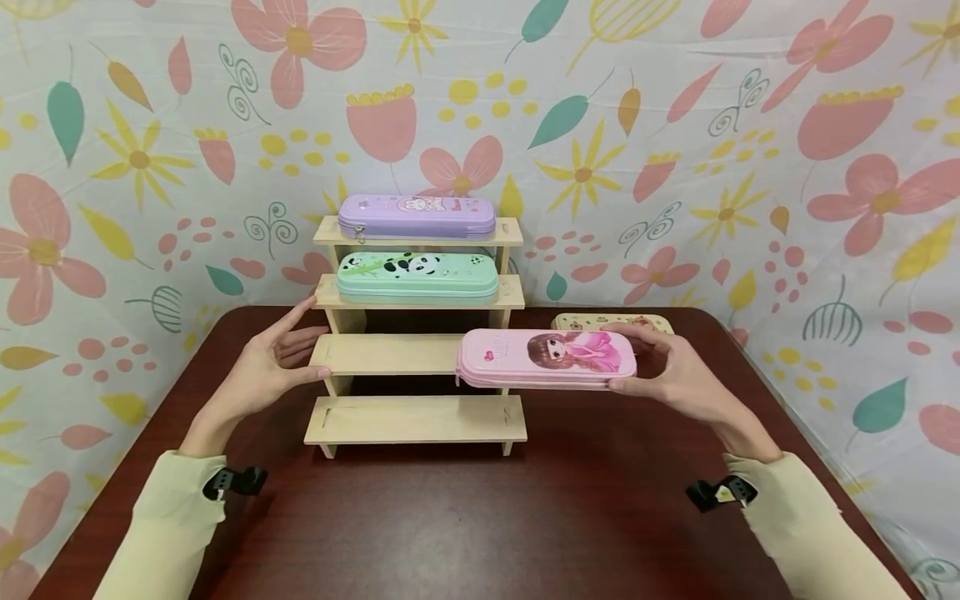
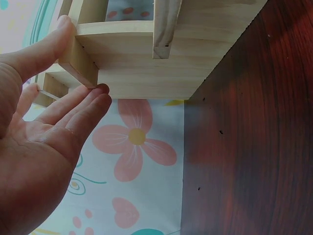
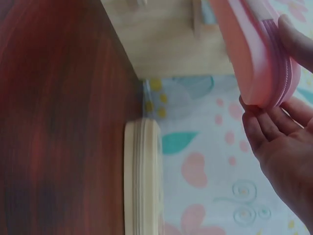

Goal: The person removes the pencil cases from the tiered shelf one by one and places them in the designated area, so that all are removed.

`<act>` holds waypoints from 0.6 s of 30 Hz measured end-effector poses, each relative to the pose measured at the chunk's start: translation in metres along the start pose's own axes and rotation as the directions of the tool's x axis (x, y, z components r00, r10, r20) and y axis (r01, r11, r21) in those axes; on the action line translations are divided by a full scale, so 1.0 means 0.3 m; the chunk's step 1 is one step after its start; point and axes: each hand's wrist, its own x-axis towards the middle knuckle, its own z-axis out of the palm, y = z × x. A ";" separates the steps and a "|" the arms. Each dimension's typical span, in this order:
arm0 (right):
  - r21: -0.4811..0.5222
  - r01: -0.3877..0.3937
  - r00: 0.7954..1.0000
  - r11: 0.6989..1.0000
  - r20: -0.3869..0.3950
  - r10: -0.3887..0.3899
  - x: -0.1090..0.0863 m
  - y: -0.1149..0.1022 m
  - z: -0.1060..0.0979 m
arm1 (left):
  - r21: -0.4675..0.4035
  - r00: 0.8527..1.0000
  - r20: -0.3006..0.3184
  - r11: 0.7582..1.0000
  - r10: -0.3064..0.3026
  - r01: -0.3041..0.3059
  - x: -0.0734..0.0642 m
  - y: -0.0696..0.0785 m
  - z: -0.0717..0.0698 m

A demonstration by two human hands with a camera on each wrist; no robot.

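In the head view, my right hand (image 1: 675,371) holds a pink pencil case (image 1: 502,358) with a girl's picture by its right end. Its left end overlaps the right part of the third shelf of a stepped wooden stand (image 1: 416,421). The right wrist view shows the pink pencil case (image 3: 264,63) between thumb and fingers. At the stand's left side, my left hand (image 1: 266,367) grips the third shelf's end (image 2: 78,58), thumb in front, fingers behind. A purple pencil case (image 1: 416,217) lies on the top shelf; a green panda pencil case (image 1: 416,277) lies one shelf below.
A cream pencil case (image 1: 585,322) lies on the dark red table (image 1: 465,525) at the back right, partly hidden behind the pink one. Behind the table hangs a flower-patterned cloth (image 1: 247,175). The bottom shelf is bare.
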 end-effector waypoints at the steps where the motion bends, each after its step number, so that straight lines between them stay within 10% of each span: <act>1: -0.004 0.004 1.000 1.000 -0.004 -0.004 -0.007 0.003 -0.012 | 0.000 1.000 -0.002 1.000 0.002 -0.002 0.000 0.000 0.000; 18: 0.080 -0.078 0.996 0.994 -0.024 0.080 -0.147 0.124 -0.219 | -0.011 1.000 0.003 1.000 0.008 -0.008 0.000 0.000 0.001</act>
